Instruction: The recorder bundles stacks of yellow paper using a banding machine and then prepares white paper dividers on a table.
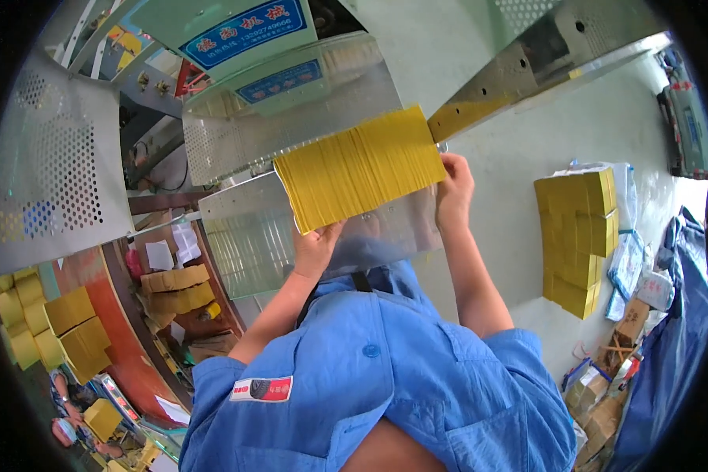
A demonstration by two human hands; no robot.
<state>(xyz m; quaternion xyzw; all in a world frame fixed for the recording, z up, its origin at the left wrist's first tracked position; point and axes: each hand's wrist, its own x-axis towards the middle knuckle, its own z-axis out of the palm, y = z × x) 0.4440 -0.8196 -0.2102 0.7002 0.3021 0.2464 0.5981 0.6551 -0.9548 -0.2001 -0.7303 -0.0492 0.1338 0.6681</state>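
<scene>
One blue, short-sleeved cotton-looking work shirt (448,370) filled six o'clock, its wearer facing the work straight on, probably so both arms could reach it evenly. At eleven to twelve o'clock stood a pale green and silver metal machine (236,134); at ten hung a flat grey metal panel drilled with round holes (63,157), likely a guard. Just above the middle, before the machine, lay a shiny, flat, reflective ledge (248,236), apparently there to give a working surface. A long, slanting silver metal beam with holes (527,75) ran out toward between one and two.

The long yellow block of thin, paper-like sheets (362,169) was at twelve o'clock, over the ledge, its right end higher; whether it rested there or was lifted clear I could not tell. Well apart at three stood a taller pile of yellow paper-like bundles (570,236).

The bare left hand (318,245) was closed on the block's seven o'clock corner, some fingers hidden; the bare right hand (455,189) was curled against its end between three and four. Gripped from opposite ends, the loose sheets were presumably squeezed together so none slipped out.
</scene>
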